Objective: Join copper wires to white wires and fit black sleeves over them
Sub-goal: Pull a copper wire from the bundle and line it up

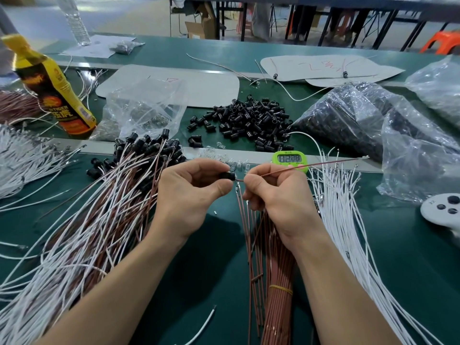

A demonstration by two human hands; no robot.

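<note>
Nearest the camera, below the green timer, lies one banded bundle of copper wires on the worktop. Just in front of the timer and to its left, both hands meet. The left hand has its fingers clamped on one black sleeve, with the sleeve's open end facing right. The right hand pinches one copper wire close to its near end. That end sits at the sleeve's mouth, though I cannot tell whether it is inside.

The wire's long axis runs rightward from the pinch across the timer's front, so the coming push looks to be leftward along that line, with the right hand feeding.

Beyond the timer sits a pile of loose sleeves, too many to count. The same is true of the white wires fanned to the timer's right and the sleeved assemblies heaped to its left.
</note>
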